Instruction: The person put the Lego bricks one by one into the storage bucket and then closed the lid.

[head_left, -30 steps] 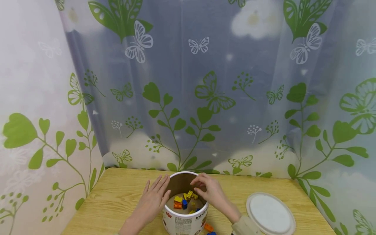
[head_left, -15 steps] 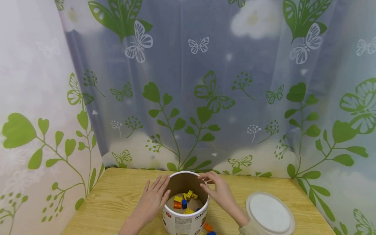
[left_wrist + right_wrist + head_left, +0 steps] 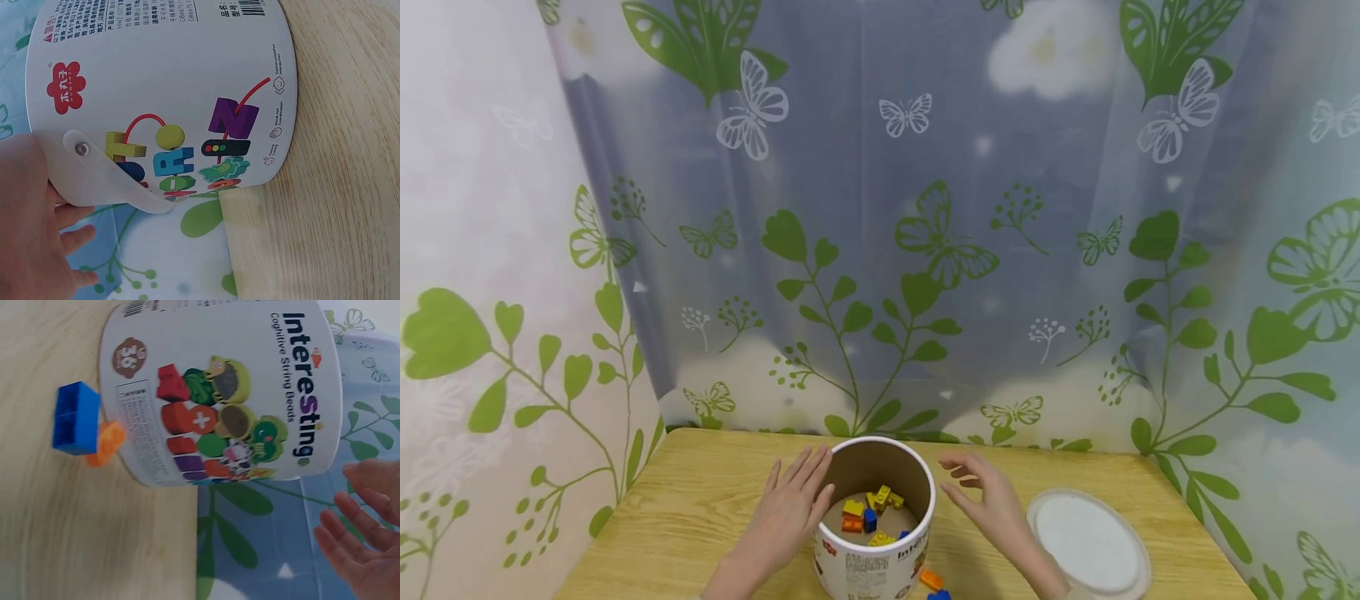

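A round white tub (image 3: 868, 575) with printed toy pictures stands near the table's front, its top uncovered. Several toy bricks lie on its floor, among them a yellow brick (image 3: 853, 507), an orange brick (image 3: 852, 524) and a blue brick (image 3: 870, 521). My left hand (image 3: 786, 512) rests with fairly straight fingers against the tub's left rim. In the left wrist view it touches the wall beside the white handle (image 3: 119, 175). To the right of the tub, my right hand (image 3: 988, 504) hovers with loosely bent fingers, holding nothing and apart from the rim.
On the table (image 3: 715, 467), an orange brick (image 3: 931, 579) and a blue brick (image 3: 76, 419) lie against or close to the tub's right side. A round white lid (image 3: 1088, 542) lies flat at the right. Behind the table hangs a patterned curtain (image 3: 880, 250).
My right hand has moved right, from over the tub's opening to outside its rim. Another yellow brick now shows near the tub's front inside wall. The left hand has stayed in place.
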A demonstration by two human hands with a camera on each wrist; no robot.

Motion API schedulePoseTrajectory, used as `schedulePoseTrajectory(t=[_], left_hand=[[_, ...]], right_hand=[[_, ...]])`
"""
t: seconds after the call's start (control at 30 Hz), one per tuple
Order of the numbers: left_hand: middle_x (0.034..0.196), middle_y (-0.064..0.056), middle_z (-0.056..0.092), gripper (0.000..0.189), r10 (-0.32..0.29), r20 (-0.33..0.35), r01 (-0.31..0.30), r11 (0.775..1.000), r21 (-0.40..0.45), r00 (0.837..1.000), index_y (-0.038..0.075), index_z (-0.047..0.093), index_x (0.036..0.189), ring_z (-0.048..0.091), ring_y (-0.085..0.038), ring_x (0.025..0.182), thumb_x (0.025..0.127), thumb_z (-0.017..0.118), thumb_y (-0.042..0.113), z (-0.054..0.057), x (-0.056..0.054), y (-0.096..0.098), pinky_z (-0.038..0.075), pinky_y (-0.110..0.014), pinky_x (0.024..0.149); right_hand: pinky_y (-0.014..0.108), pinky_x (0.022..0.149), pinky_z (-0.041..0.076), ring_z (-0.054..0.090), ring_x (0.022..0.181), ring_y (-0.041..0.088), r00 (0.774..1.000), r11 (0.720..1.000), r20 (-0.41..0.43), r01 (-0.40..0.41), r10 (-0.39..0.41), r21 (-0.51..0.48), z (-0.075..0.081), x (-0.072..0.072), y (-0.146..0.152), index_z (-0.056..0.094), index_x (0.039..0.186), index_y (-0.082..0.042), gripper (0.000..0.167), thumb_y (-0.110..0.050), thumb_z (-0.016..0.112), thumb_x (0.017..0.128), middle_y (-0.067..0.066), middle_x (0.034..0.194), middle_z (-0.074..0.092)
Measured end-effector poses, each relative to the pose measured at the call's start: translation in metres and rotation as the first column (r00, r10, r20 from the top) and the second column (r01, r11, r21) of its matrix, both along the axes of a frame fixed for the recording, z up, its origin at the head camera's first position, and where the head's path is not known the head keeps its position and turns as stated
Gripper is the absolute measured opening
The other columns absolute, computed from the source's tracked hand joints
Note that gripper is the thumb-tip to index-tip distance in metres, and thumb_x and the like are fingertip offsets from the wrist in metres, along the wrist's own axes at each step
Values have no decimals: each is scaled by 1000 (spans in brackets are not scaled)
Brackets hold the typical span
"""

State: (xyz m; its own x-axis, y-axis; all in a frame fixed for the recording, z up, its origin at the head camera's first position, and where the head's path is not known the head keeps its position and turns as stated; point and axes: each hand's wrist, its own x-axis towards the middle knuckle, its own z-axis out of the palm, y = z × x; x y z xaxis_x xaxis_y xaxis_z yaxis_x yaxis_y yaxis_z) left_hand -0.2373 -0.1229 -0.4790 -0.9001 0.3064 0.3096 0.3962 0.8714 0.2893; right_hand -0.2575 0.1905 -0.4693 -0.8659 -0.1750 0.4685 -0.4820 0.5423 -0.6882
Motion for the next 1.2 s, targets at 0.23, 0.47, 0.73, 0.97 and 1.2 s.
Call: schedulePoseTrajectory(t=[0.23, 0.47, 0.73, 0.97, 1.2], left_hand=[[162, -9, 37, 56, -6, -2, 6, 1000, 1, 1000, 7, 40, 156, 31, -32, 150, 111, 37, 40, 1, 0, 0, 18, -64, 120], [162, -9, 36, 56, -2, 8, 2, 1000, 6, 1000, 8, 40, 157, 32, -32, 150, 110, 38, 40, 3, 1, 1, 18, -64, 120], [162, -8, 36, 56, 1, 6, -1, 1000, 11, 1000, 8, 40, 156, 32, -31, 150, 110, 39, 39, 4, 2, 1, 19, -64, 120], [162, -8, 36, 56, 1, 14, -1, 1000, -1, 1000, 9, 39, 157, 32, -31, 150, 110, 39, 39, 4, 1, 1, 18, -63, 121], [162, -8, 36, 56, 3, 16, -3, 1000, -4, 1000, 9, 39, 157, 32, -32, 150, 110, 38, 40, 3, 0, 0, 18, -64, 120]], right_hand=[[41, 78, 61, 70, 91, 25, 1000, 998, 24, -14, 13, 59, -27, 7, 14, 72, 111, -10, 28, -4, 80, 85, 2, 106, 72], [31, 72, 61, 70, 87, 25, 979, 976, 136, -169, 151, 137, -55, 15, 24, 70, 111, -4, 23, -11, 76, 91, 10, 106, 71], [25, 69, 57, 65, 82, 11, 894, 943, 361, -319, 266, 94, -70, 18, 17, 71, 104, -4, 16, -13, 75, 92, 5, 99, 70], [25, 63, 54, 61, 73, 7, 867, 931, 424, -342, 261, 128, -75, 17, 9, 71, 96, -6, 13, -13, 79, 88, -1, 86, 67], [24, 62, 52, 60, 71, 5, 862, 920, 451, -345, 232, 187, -78, 16, 5, 73, 92, -10, 14, -12, 83, 83, -5, 83, 66]])
